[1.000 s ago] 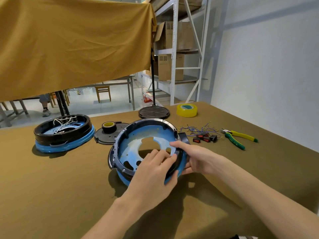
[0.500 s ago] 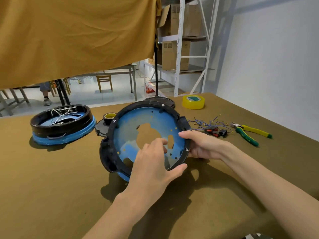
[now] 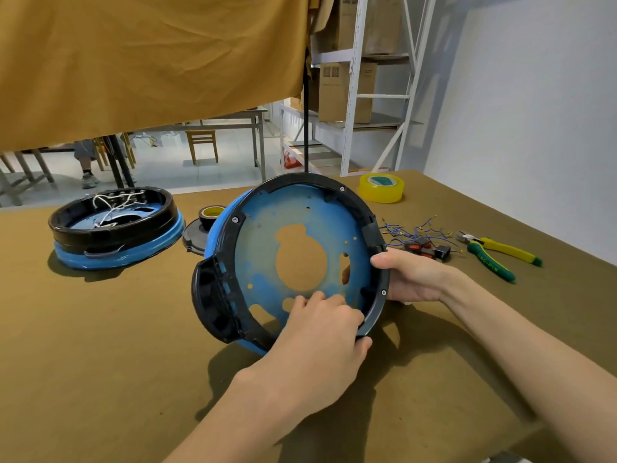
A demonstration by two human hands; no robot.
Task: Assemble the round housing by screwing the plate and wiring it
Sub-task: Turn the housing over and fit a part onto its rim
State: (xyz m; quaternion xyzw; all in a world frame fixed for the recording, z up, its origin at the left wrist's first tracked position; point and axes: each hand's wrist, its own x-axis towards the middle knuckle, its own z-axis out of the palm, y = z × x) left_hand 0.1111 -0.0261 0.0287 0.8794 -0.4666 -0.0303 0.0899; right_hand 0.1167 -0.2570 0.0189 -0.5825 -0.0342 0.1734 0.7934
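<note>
Two hands: both gripped one housing, tilted up on edge above the bench.
Curtain: mustard cloth (image 3: 150, 61) hung across the far left, over the bench's far edge.
Bench: olive-brown top (image 3: 100, 362) carried every part and tool.
Shelving: white metal rack (image 3: 354, 78) with cardboard boxes stood far, right of the curtain.
Round housing: black-rimmed blue housing (image 3: 293, 259) sat mid-scene, open face toward the camera, lower edge close to the bench; whether it touched could not be told.
Plate: blue plate (image 3: 320, 215) with a large central cut-out lay inside the black rim, and screw heads showed on that rim.
Second housing: another black and blue unit (image 3: 113, 228) lay flat at far left, white wires inside it.
Left hand: left hand (image 3: 320, 342) was at the near rim, thumb under the edge, fingers curled onto the plate, so this grip was clamped on the housing.
Right hand: right hand (image 3: 410, 279) clasped the right rim, thumb on the front face, fingers behind.
Black disc: flat disc (image 3: 195, 237) lay behind the housing, a small tape roll (image 3: 212, 215) on it.
Yellow tape: clear-yellow roll (image 3: 381, 188) sat far right.
Pliers: yellow-green pliers (image 3: 497, 253) lay at right.
Wires: blue leads (image 3: 410, 228) and small black and red switches (image 3: 427, 248) lay between housing and pliers.
</note>
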